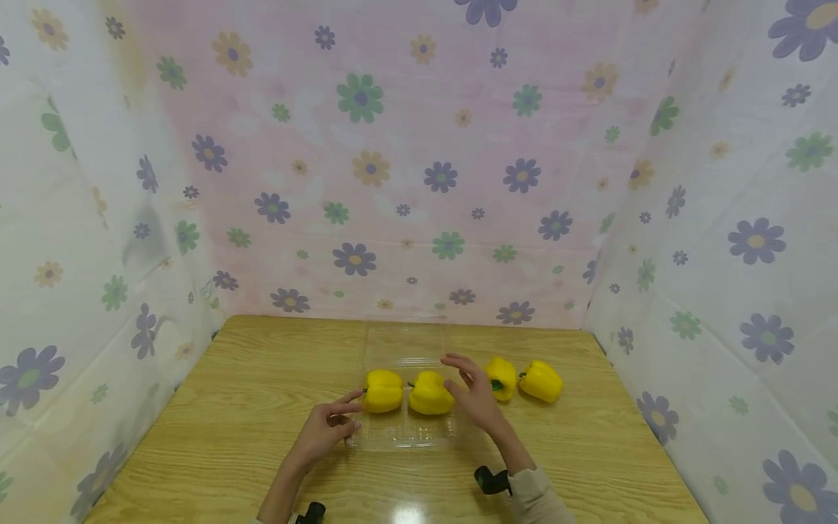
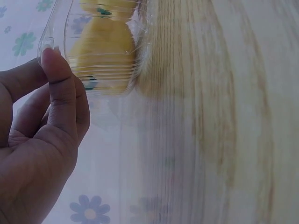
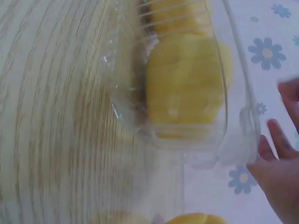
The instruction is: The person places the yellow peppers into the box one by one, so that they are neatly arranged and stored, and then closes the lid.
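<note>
On a yellow-brown wood-grain table [image 1: 216, 444], two bare hands at a clear plastic hinged container [image 1: 409, 442]

Near the middle of the tabletop, the container stands with its flat transparent lid [image 1: 406, 343] folded open behind it; inside sit two glossy, blocky peppers – a yellow left-hand pepper [image 1: 384, 391] and a yellow right-hand pepper [image 1: 431, 396], side by side, each with its green stem towards the left. The left hand [image 1: 322, 431] is at the near left corner, thumb and finger pinching the container's rim; the right hand [image 1: 478, 400] hangs at the right edge, fingers apart and gripping nothing, its thumb close by the right-hand pepper – whether it touches cannot be told.

Just beyond the right hand lie two more on the bare wood: a yellow nearer loose pepper [image 1: 503, 372], its green stem facing the front, and a yellow outer loose pepper [image 1: 542, 381], its stem pointing left; white and pink flower-printed cloth [image 1: 399, 138] hangs behind and on both sides.
</note>
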{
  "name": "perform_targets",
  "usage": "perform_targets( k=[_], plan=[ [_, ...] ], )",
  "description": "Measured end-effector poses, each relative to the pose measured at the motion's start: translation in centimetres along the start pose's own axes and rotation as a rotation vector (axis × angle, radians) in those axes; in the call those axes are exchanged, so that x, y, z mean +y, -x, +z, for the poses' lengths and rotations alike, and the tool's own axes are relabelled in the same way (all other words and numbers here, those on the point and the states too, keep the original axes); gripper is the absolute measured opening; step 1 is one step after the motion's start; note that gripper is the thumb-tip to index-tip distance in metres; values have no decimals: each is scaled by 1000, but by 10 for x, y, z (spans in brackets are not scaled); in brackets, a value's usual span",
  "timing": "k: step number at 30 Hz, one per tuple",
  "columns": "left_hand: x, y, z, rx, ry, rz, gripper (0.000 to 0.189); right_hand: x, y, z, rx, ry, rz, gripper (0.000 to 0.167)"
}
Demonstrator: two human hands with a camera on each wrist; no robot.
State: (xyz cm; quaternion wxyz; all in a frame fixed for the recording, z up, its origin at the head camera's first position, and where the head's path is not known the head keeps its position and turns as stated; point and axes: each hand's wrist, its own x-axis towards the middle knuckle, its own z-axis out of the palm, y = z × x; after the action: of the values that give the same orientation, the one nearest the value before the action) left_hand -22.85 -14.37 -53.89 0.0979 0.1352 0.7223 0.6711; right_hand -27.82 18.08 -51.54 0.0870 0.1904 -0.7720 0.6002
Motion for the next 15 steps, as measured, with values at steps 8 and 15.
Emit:
perform_targets(
  k=[8,15],
  plan=[
    [2,0,0,-1,2,-5,41,12,-4,-27,174,-22,27,27],
    [0,0,0,-4,3,-3,40,15,-11,-49,241,20,70,26]
  ],
)
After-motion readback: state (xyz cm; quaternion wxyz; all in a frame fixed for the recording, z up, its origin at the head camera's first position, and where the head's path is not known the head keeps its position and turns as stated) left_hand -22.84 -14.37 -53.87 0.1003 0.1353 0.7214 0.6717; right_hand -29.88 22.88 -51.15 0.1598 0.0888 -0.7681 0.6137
